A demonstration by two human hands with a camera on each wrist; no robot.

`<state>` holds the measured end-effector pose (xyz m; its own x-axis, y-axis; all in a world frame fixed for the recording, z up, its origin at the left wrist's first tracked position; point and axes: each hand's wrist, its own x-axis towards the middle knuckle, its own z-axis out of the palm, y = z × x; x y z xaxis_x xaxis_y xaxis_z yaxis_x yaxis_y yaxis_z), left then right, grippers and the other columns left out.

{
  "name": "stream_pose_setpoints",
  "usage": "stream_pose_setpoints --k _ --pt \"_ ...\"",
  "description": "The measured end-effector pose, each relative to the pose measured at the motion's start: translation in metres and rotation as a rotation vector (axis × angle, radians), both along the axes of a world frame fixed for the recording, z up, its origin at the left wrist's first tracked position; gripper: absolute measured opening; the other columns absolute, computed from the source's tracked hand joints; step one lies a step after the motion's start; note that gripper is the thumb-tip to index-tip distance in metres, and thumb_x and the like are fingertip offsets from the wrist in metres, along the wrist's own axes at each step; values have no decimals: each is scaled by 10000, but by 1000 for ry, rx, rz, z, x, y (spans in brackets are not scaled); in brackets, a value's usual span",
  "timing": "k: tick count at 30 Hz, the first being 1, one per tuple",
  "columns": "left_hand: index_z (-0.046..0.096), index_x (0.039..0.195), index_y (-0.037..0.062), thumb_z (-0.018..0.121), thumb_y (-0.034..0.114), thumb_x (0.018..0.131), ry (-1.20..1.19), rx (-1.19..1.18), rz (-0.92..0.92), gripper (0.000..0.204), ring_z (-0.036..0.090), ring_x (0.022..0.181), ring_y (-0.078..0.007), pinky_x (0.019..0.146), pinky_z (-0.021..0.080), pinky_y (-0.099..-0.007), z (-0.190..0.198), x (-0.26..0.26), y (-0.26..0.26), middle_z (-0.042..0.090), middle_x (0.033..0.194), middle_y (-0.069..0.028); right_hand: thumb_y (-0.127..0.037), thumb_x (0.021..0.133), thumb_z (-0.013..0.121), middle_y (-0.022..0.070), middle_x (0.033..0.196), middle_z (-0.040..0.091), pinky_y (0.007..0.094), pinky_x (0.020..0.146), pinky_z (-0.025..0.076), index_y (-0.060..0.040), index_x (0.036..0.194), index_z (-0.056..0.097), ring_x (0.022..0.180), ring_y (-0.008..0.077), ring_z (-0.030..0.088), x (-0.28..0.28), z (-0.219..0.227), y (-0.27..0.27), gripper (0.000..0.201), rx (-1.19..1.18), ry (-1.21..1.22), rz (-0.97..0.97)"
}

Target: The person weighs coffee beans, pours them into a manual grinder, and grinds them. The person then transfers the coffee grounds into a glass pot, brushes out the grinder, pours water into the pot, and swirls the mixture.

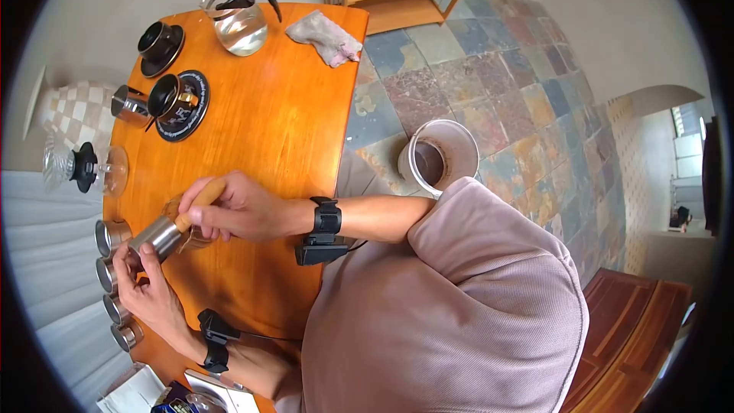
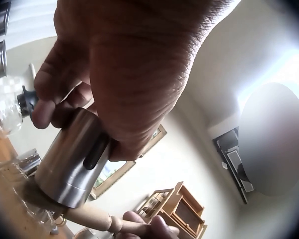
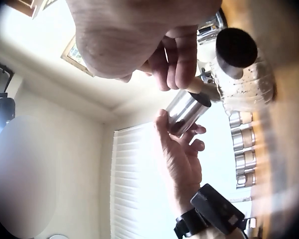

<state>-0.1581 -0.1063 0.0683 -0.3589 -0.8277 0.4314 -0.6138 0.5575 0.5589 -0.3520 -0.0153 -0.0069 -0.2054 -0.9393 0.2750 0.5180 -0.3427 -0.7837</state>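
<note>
My left hand (image 1: 149, 294) holds a brushed-steel cylinder (image 1: 160, 237) with a dark oval slot (image 2: 96, 153) in its side. It looks like a hand coffee grinder's body and is tilted. The right hand (image 1: 246, 210) grips a brush by its pale wooden handle (image 1: 205, 199). The brush's head end lies at the cylinder's open end, where the left wrist view shows the handle (image 2: 92, 218) crossing just below the rim. In the right wrist view, a clear glass vessel (image 3: 246, 89) with dark specks stands close by on the table, beside a black round-topped piece (image 3: 236, 48).
Two black cups (image 1: 162, 95) on saucers, a steel cup (image 1: 130, 105), a glass carafe (image 1: 241, 30) and a cloth (image 1: 325, 37) are on the wooden table (image 1: 267, 122). Several steel canisters (image 1: 111, 237) line its left edge. A white bucket (image 1: 466, 153) stands on the floor.
</note>
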Motion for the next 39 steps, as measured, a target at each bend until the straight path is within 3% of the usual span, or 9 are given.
stream_pose_setpoints --k 4,8,11,19,21,25,33,34,39 --pt "656 1150 -21 698 102 941 111 -36 27 246 568 767 -132 666 473 -275 -1 -7 6 652 877 -59 -207 1034 593 20 799 659 201 551 471 -23 1169 639 632 55 584 2 2 4 233 50 -40 27" --pt "665 1039 -19 750 116 883 143 43 67 223 544 689 -103 592 447 -281 7 -13 12 613 751 -30 -206 1046 574 34 809 684 191 536 461 -36 1224 635 625 56 587 -5 1 10 253 139 43 52" --pt "645 1075 12 656 226 992 407 162 63 229 579 674 -83 499 389 -217 -3 4 0 651 833 -21 -198 1050 558 61 794 688 203 519 484 -12 1229 629 617 78 610 -9 -9 11 268 69 -44 111" --pt "621 1069 11 524 443 1011 1269 518 53 447 608 587 -160 426 387 -226 7 24 -17 699 860 -107 -221 1058 543 77 741 633 237 486 481 -9 1170 555 612 125 607 -42 49 -40 240 -74 225 -350" --pt "619 1052 22 508 462 1008 1416 725 -146 456 573 579 -156 415 361 -224 6 34 -23 673 832 -90 -254 1056 560 63 765 649 221 489 473 -12 1152 573 623 97 606 -59 62 -87 261 -154 371 -412" --pt "590 1071 61 475 445 1014 1516 861 -184 405 475 586 -157 407 332 -234 7 42 -27 552 772 -39 -285 1031 592 49 843 691 237 569 531 14 1131 610 722 98 654 -68 82 -170 316 -15 521 -469" --pt "590 1062 67 488 449 1007 1463 869 -239 400 481 585 -136 397 324 -212 4 39 -24 554 771 -39 -357 967 564 185 835 702 395 891 528 78 1203 590 832 339 692 -71 56 -263 495 88 1067 -460" --pt "593 1051 66 486 448 1009 1461 860 -249 399 494 594 -139 399 329 -205 5 39 -24 553 767 -40 -351 953 597 188 878 700 386 833 565 116 1338 498 853 293 704 -66 53 -265 613 70 1074 -514" --pt "592 1040 70 482 455 1009 1446 854 -245 401 495 597 -142 405 332 -207 1 40 -28 553 767 -36 -295 952 644 145 910 688 310 619 592 124 1423 398 768 196 700 -64 58 -236 678 240 1037 -310"
